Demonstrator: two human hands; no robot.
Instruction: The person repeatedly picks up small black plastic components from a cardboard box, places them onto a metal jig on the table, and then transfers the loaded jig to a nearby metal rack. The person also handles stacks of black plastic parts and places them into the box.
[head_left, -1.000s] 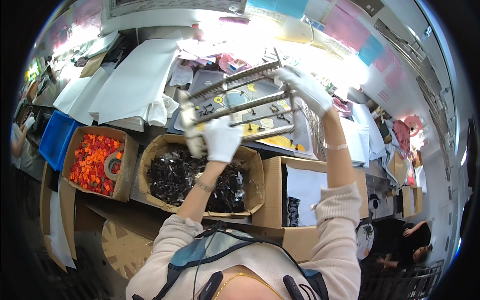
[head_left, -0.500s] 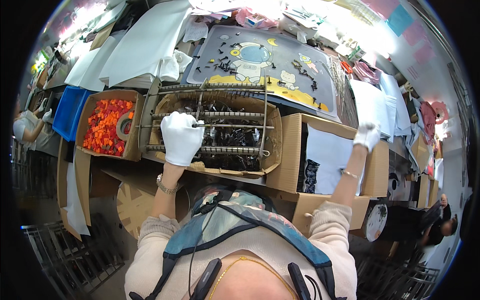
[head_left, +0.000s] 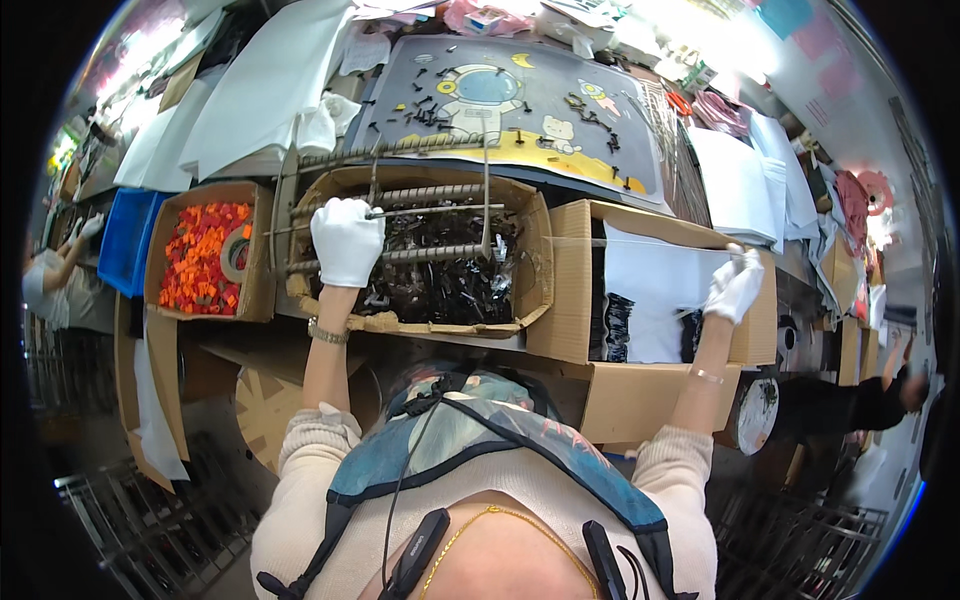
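Observation:
My left hand (head_left: 347, 243), in a white glove, is wrapped round a bar of a metal rack (head_left: 430, 253). The rack has several coiled, ridged bars and stands tilted over a cardboard box (head_left: 540, 260) of small shiny black parts (head_left: 450, 285). My right hand (head_left: 735, 285), also gloved, is closed, with its fingertips pinching the end of a thin pale rod or wire (head_left: 650, 243). That rod stretches leftward toward the rack, above an open carton (head_left: 565, 285) lined with white sheet (head_left: 650, 290). Bundled black pieces (head_left: 619, 325) lie in the carton.
Left of the rack stands a carton of orange and red clips (head_left: 205, 260) with a tape roll (head_left: 238, 253), beside a blue bin (head_left: 128, 240). Behind lies a cartoon mat (head_left: 560, 110) strewn with small black parts. White sheets (head_left: 735, 185) and thin rods (head_left: 685, 170) lie at right.
The rack has shifted left and tilted, with my left hand on it. My right hand has come slightly down in view, and the thin rod now shows stretched between it and the rack.

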